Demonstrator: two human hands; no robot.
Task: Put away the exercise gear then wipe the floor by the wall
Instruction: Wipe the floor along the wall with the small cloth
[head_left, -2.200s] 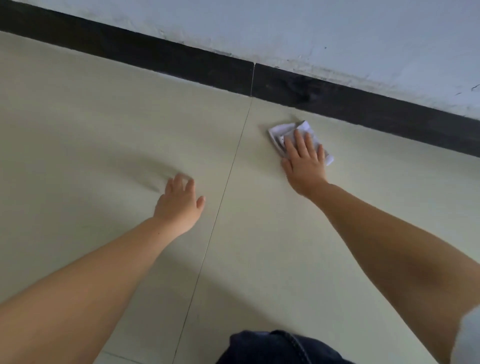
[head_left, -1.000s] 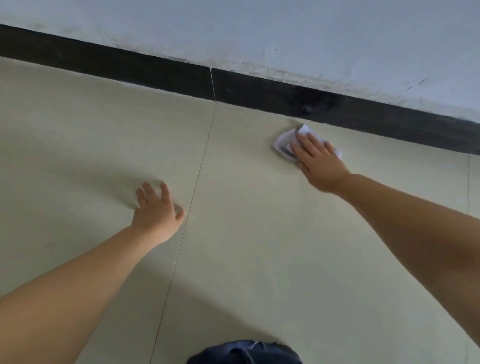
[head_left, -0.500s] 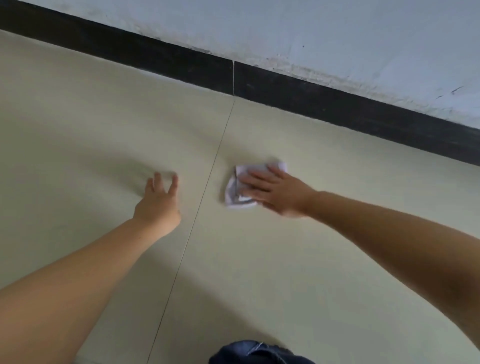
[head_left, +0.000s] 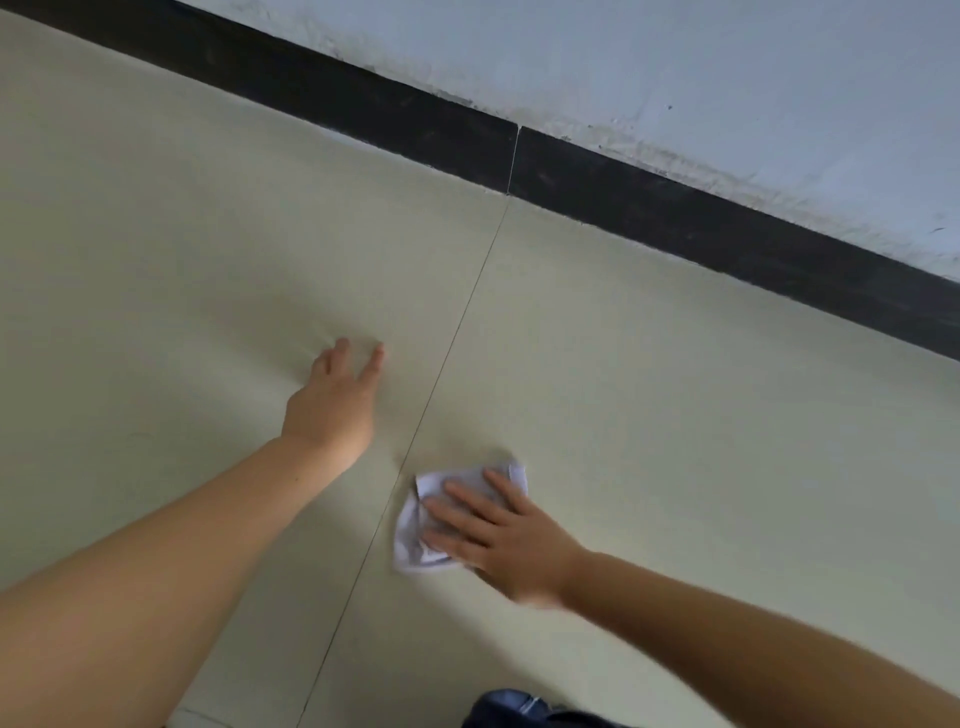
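**Flat palm on cloth, just right of the tile seam**

Right hand (head_left: 511, 540) spread flat, fingers straight and slightly fanned, pressing down on a crumpled white cloth (head_left: 415, 540). Nothing curled round it: a press, not a pinch. Cloth partly hidden under the fingers, showing beyond the fingertips and on the side toward the wall. Resting on the pale floor (head_left: 675, 415), with its far edge just beside the thin tile seam (head_left: 457, 332) that runs away from the camera toward the wall.

On the other side of that seam from the pressing hand, and further toward the wall: left hand (head_left: 332, 410), open, fingers extended and a little apart, fingertips down on the floor. Holding nothing. Near the cloth but not touching it.

Well beyond both hands, black skirting (head_left: 701, 218) along the foot of a scuffed white wall (head_left: 675, 67), with a vertical joint in line with the seam.

Nearer the camera than the pressing hand, at the bottom edge: a patch of dark blue fabric (head_left: 514, 709), mostly cut off.
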